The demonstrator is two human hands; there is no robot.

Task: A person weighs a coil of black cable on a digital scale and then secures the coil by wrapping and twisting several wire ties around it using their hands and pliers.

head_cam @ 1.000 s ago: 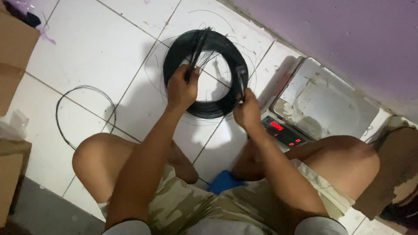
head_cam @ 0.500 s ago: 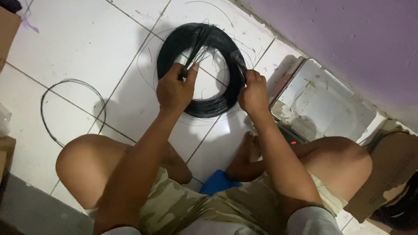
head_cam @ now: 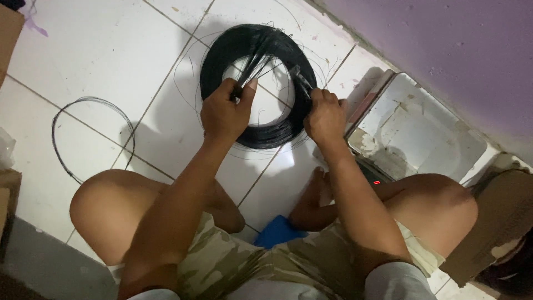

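I see black wire coil (head_cam: 222,66) upper centre, on floor | left hand (head_cam: 225,114) pinching strands (head_cam: 261,58) | right hand (head_cam: 325,116) clamped on coil's right edge

White tiled floor (head_cam: 83,61) carries a thick black wire coil (head_cam: 219,53), a thin wire loop (head_cam: 89,101) and a weighing scale (head_cam: 422,139).

A single head-worn camera looks steeply down from close above at the seated person's knees, the white tiled floor (head_cam: 83,61) and the purple wall (head_cam: 444,50) ahead.
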